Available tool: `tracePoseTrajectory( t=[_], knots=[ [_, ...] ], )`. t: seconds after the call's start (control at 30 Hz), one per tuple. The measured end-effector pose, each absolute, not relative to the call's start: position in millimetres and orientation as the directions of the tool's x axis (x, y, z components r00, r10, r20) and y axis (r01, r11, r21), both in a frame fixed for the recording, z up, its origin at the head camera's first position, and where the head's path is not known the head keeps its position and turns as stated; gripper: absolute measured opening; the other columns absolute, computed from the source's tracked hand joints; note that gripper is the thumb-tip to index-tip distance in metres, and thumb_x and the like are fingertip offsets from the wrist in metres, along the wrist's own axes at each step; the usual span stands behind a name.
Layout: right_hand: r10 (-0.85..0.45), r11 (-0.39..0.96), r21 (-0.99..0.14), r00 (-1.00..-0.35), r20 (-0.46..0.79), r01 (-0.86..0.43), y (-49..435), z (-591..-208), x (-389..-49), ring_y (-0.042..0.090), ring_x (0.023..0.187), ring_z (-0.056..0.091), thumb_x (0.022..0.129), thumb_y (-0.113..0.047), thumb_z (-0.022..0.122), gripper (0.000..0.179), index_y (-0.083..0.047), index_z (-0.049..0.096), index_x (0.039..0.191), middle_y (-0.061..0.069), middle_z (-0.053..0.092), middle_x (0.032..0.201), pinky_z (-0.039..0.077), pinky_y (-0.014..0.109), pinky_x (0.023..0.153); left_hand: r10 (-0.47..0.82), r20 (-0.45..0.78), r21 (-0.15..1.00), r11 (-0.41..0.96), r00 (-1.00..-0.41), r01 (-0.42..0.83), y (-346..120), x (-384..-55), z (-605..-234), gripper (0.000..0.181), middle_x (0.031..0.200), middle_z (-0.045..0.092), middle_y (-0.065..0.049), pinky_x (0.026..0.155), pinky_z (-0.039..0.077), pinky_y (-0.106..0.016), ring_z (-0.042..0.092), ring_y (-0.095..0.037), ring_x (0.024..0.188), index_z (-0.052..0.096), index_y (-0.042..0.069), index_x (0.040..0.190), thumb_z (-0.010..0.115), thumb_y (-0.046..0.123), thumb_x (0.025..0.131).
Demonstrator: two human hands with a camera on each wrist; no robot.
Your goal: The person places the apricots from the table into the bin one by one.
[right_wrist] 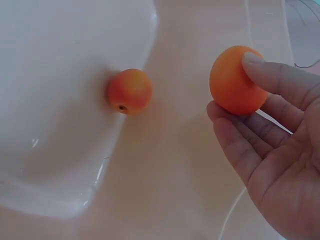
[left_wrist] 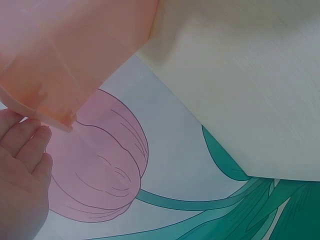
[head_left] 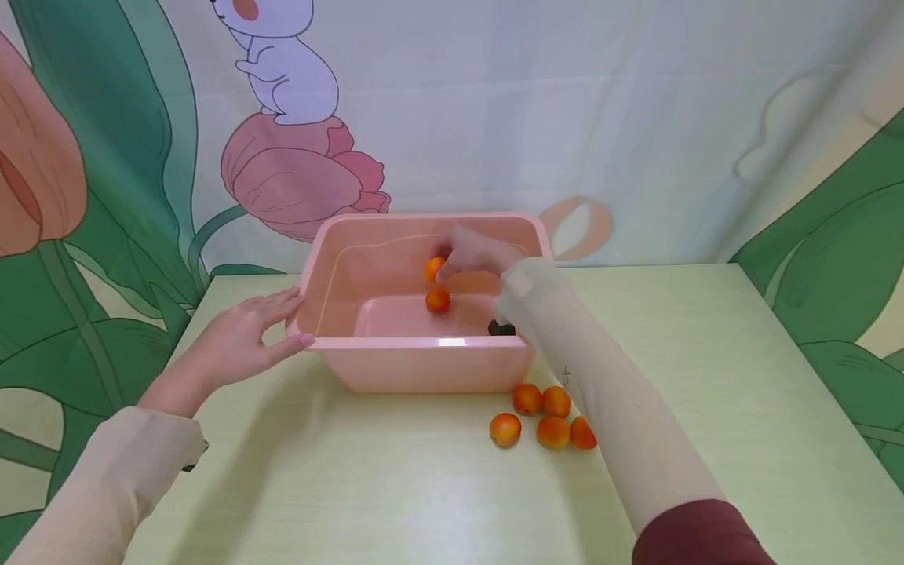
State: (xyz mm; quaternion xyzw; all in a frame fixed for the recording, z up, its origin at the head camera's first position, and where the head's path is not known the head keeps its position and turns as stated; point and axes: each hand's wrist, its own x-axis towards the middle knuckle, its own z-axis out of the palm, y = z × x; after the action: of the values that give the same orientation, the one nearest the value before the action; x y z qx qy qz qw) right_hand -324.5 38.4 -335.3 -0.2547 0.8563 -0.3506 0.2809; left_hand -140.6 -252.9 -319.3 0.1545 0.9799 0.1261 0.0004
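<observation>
A pink plastic tub [head_left: 424,366] stands at the back of the table. Inside it, my right hand [head_left: 476,253] pinches a small orange-red fruit [right_wrist: 235,80], apricot-like, between thumb and fingers. Another such fruit [right_wrist: 130,91] lies in the tub, just apart from the held one; the head view shows this second fruit [head_left: 438,300] nearer the front. My left hand [head_left: 243,337] touches the tub's left rim with fairly straight fingers, the thumb at the front corner. In the left wrist view, the fingers [left_wrist: 35,145] meet the rim from outside.
Several more of these fruits [head_left: 554,432] lie on the pale table [head_left: 395,486] in front of the tub's right end, partly behind my right sleeve [head_left: 600,377]. A dark piece [head_left: 502,328] shows below my right wrist. A printed curtain [head_left: 452,102] hangs behind.
</observation>
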Motion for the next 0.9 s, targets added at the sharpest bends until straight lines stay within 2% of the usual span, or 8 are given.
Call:
tracePoseTrajectory(
  t=[0.13,0.23,0.47,0.67,0.9],
  knots=[
    [-0.640,0.644,-0.725,-0.692,-0.334,-0.245,33.5,-336.0,-321.8,0.029,0.093,0.053,0.075,-0.010,0.068,0.020,-0.007,0.059,0.092,0.007,0.059,0.090,0.049,0.031,0.076,0.300,0.035,0.240,0.923,-0.953,0.300,-253.2,-139.8,-318.3,0.071,0.140,0.035,-0.013,0.096,0.030,-0.060,0.033,-0.043,0.124,0.034,0.007,0.136,0.050,0.052,0.083],
    [-0.646,0.656,-0.711,-0.676,-0.354,-0.254,29.8,-335.8,-319.7,0.027,0.092,0.054,0.074,-0.013,0.070,0.022,-0.008,0.059,0.093,0.006,0.060,0.092,0.050,0.028,0.076,0.301,0.034,0.238,0.924,-0.953,0.301,-253.3,-138.9,-317.3,0.071,0.140,0.035,-0.013,0.096,0.030,-0.060,0.033,-0.042,0.124,0.035,0.007,0.136,0.050,0.052,0.083],
    [-0.633,0.681,-0.699,-0.655,-0.411,-0.219,27.6,-337.3,-315.4,0.029,0.095,0.053,0.074,-0.016,0.070,0.021,-0.008,0.060,0.091,0.005,0.060,0.089,0.048,0.033,0.081,0.300,0.032,0.249,0.922,-0.954,0.298,-254.0,-136.8,-315.7,0.070,0.141,0.034,-0.012,0.096,0.029,-0.060,0.032,-0.043,0.125,0.034,0.008,0.136,0.050,0.051,0.083],
    [-0.629,0.701,-0.685,-0.625,-0.462,-0.199,27.9,-341.2,-313.9,0.027,0.087,0.051,0.073,-0.015,0.071,0.020,-0.005,0.055,0.082,0.006,0.054,0.079,0.045,0.031,0.074,0.301,0.034,0.246,0.922,-0.953,0.300,-254.8,-135.7,-316.3,0.070,0.141,0.034,-0.012,0.096,0.029,-0.060,0.033,-0.043,0.124,0.034,0.008,0.136,0.050,0.051,0.083],
    [-0.581,0.755,-0.635,-0.615,-0.533,-0.163,25.7,-348.3,-316.9,0.024,0.091,0.051,0.071,-0.017,0.072,0.028,-0.008,0.056,0.092,0.005,0.055,0.093,0.046,0.032,0.084,0.297,0.029,0.244,0.924,-0.955,0.294,-255.7,-134.5,-316.3,0.070,0.141,0.035,-0.011,0.096,0.029,-0.060,0.033,-0.045,0.123,0.034,0.008,0.136,0.050,0.051,0.083]
  ],
)
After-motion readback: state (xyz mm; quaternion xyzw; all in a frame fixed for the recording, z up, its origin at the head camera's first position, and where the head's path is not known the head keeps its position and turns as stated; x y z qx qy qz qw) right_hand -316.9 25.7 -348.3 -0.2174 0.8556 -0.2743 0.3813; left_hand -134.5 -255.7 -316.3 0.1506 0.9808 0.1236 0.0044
